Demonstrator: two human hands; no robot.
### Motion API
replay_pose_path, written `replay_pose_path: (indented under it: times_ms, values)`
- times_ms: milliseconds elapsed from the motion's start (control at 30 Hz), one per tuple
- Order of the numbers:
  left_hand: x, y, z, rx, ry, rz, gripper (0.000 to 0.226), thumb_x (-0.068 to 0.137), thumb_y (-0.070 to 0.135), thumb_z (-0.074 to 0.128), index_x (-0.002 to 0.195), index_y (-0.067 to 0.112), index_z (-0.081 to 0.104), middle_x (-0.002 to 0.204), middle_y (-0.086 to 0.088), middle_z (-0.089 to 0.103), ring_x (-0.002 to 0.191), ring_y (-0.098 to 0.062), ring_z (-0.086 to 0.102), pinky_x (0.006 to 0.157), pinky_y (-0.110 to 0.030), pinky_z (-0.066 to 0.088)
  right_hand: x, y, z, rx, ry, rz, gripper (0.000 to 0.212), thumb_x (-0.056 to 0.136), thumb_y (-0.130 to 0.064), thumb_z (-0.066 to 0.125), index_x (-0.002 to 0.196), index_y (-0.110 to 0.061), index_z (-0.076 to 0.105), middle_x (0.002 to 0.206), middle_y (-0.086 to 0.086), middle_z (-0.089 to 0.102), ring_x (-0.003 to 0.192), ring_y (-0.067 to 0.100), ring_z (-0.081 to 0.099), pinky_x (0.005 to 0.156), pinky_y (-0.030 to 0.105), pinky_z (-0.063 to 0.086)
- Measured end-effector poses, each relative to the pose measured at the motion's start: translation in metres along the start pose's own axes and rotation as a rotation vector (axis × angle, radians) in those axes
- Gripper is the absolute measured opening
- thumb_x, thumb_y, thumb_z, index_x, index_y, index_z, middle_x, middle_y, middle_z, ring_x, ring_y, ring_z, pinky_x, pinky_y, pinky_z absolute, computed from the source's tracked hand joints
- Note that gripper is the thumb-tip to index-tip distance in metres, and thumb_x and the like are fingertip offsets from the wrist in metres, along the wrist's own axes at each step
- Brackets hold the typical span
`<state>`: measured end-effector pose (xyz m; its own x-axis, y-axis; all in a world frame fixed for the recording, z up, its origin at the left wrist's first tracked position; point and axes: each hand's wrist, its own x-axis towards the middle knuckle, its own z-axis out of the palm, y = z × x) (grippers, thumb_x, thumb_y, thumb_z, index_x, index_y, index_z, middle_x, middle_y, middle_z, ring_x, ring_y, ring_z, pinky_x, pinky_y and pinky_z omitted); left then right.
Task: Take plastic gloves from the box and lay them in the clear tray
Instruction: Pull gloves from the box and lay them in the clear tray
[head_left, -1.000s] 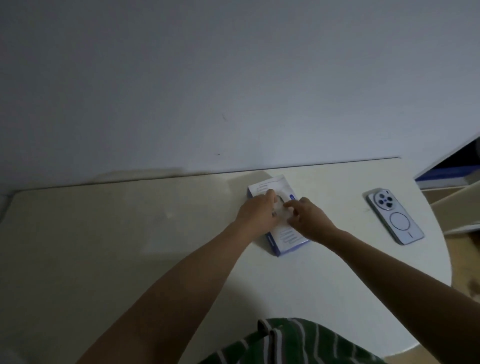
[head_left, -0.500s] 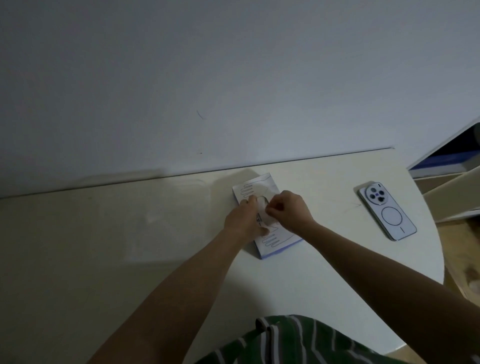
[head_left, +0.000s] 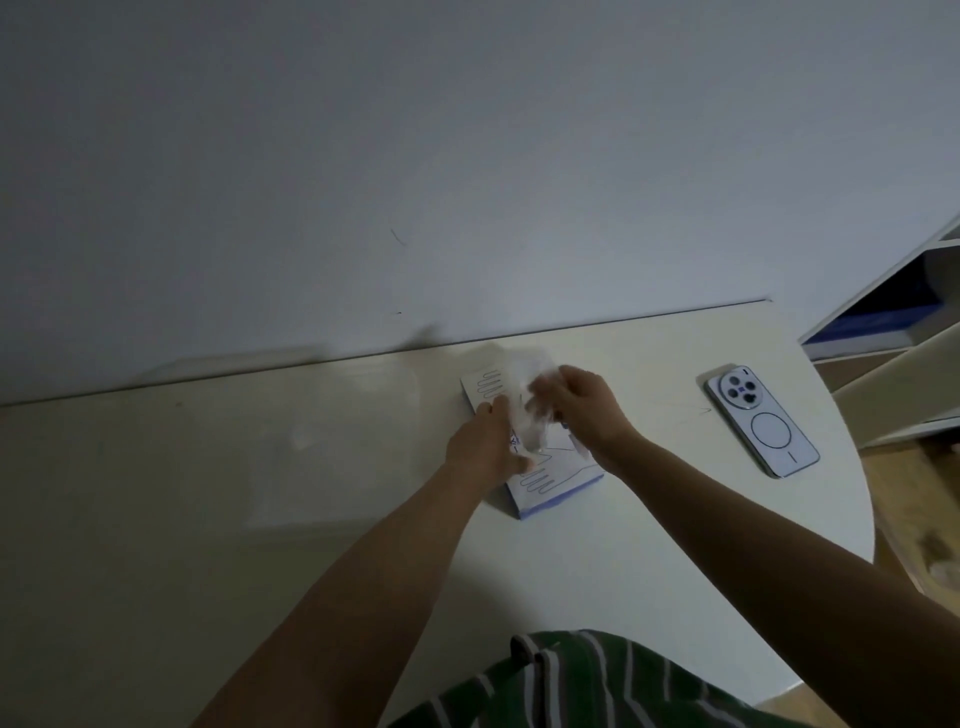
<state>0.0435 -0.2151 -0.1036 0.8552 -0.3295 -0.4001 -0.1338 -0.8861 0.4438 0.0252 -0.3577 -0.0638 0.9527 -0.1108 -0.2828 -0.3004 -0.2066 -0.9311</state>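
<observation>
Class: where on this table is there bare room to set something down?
Free: the table strip between box and phone; the patch between the forearms, nearer than the box. Crowded: over the box, where the left hand presses it and the right hand pinches a glove; the clear tray lies just left.

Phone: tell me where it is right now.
In the head view, the phone lies on the right side of the table, right of the box.
</observation>
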Motion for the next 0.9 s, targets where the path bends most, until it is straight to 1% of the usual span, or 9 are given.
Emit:
replay_pose_path:
  times_ms: [133,200,267,333,433,600,700,833,900]
  values:
    - [0.0,-0.001,-0.002,0.034,-0.048,0.016,0.085,0.085,0.038,0.066,0.15,0.013,0.016,0.143,-0.01,0.038,0.122,-0.029,0.05,0.093,-0.038,0.045,-0.003,-0.031,-0.012,0.252,0.026,-0.086,0.025,0.099,-0.014,0.045,0.088,-0.005,0.065,0.066,0.006,0.061,0.06,0.013,0.057,0.057,0.021,0.048]
    - [0.002,-0.005,-0.01,-0.098,-0.034,-0.005,0.065,0.093,0.026,0.055,0.148,0.011,0.025,0.139,-0.015,0.046,0.119,-0.031,0.053,0.094,-0.037,0.045,-0.004,-0.036,-0.015,0.247,-0.05,-0.067,0.029,0.097,-0.014,0.04,0.085,-0.007,0.065,0.066,0.005,0.059,0.063,0.015,0.056,0.06,0.024,0.047]
    - [0.002,-0.008,-0.023,-0.45,0.034,-0.054,0.04,0.098,0.015,0.041,0.138,0.009,0.043,0.117,-0.016,0.06,0.097,-0.031,0.062,0.082,-0.036,0.049,-0.007,-0.035,-0.014,0.251,-0.124,-0.038,0.029,0.088,-0.02,0.041,0.079,-0.006,0.064,0.065,0.006,0.057,0.063,0.018,0.055,0.061,0.027,0.047]
    - [-0.003,-0.005,-0.042,-0.885,0.094,-0.105,0.032,0.098,0.009,0.032,0.12,0.004,0.054,0.095,-0.014,0.06,0.072,-0.023,0.059,0.065,-0.031,0.048,-0.012,-0.032,-0.011,0.282,-0.196,-0.002,0.03,0.081,-0.026,0.04,0.075,-0.005,0.061,0.063,0.01,0.053,0.06,0.02,0.054,0.059,0.029,0.046]
    - [-0.014,-0.007,-0.072,-1.309,0.139,-0.139,0.027,0.094,0.008,0.032,0.103,0.008,0.057,0.09,-0.01,0.063,0.073,-0.019,0.058,0.068,-0.028,0.047,-0.018,-0.033,0.0,0.324,-0.31,-0.006,0.034,0.082,-0.025,0.035,0.072,-0.006,0.061,0.065,0.015,0.051,0.059,0.023,0.052,0.057,0.029,0.045]
    - [-0.036,-0.038,-0.093,-1.454,0.002,-0.14,0.028,0.075,0.002,0.046,0.1,0.007,0.058,0.095,-0.012,0.062,0.079,-0.021,0.061,0.077,-0.031,0.046,-0.025,-0.054,0.03,0.522,-0.44,-0.029,0.031,0.095,-0.008,0.028,0.08,-0.008,0.056,0.073,0.009,0.059,0.068,0.018,0.057,0.066,0.028,0.051]
    - [-0.051,-0.062,-0.1,-1.438,-0.037,-0.043,0.023,0.085,0.0,0.05,0.106,0.002,0.06,0.09,-0.012,0.061,0.078,-0.019,0.061,0.073,-0.026,0.052,-0.019,-0.061,0.05,0.575,-0.463,0.005,0.036,0.096,-0.008,0.025,0.085,-0.004,0.06,0.082,0.017,0.058,0.077,0.028,0.055,0.071,0.033,0.049]
    - [-0.07,-0.09,-0.113,-1.495,0.077,-0.048,0.006,0.089,0.012,0.062,0.085,0.007,0.065,0.073,-0.004,0.054,0.067,-0.016,0.054,0.067,-0.025,0.048,-0.021,-0.073,0.085,0.565,-0.524,0.073,0.034,0.085,-0.016,0.033,0.116,-0.003,0.038,0.094,0.02,0.035,0.081,0.034,0.037,0.071,0.037,0.042]
    - [-0.075,-0.106,-0.117,-1.646,0.109,-0.129,0.011,0.089,0.017,0.055,0.089,0.008,0.062,0.082,-0.009,0.059,0.069,-0.02,0.059,0.069,-0.03,0.048,-0.022,-0.079,0.1,0.56,-0.559,0.095,0.029,0.086,-0.013,0.023,0.106,-0.005,0.043,0.086,0.017,0.041,0.074,0.029,0.043,0.066,0.035,0.043]
